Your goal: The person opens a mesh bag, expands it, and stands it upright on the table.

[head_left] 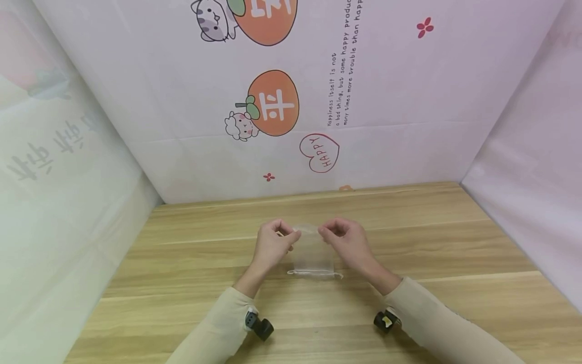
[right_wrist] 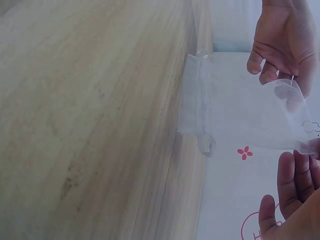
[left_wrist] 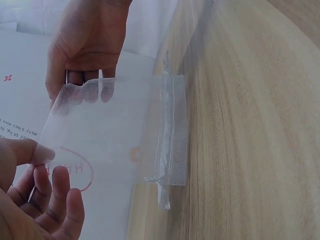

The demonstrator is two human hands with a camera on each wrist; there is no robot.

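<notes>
A sheer white drawstring pouch (head_left: 313, 255) hangs between the two hands, its drawstring end lowest and nearest the body. At its far left corner the left hand (head_left: 273, 242) pinches the fabric between thumb and forefinger. The right hand (head_left: 347, 241) pinches the far right corner in the same way. In the left wrist view the pouch (left_wrist: 115, 125) is spread flat and see-through, with the ribbon drawstring (left_wrist: 165, 125) running across near its mouth and loose ends sticking out on both sides. The right wrist view shows the pouch (right_wrist: 245, 105) stretched between both hands.
The wood-grain table (head_left: 313, 323) lies under the hands. Behind it rises a white printed cloth (head_left: 386, 101) with cartoon fruit and lettering. White cloth walls stand on the left (head_left: 68, 202) and right (head_left: 536, 177). A small black camera sits on each wrist.
</notes>
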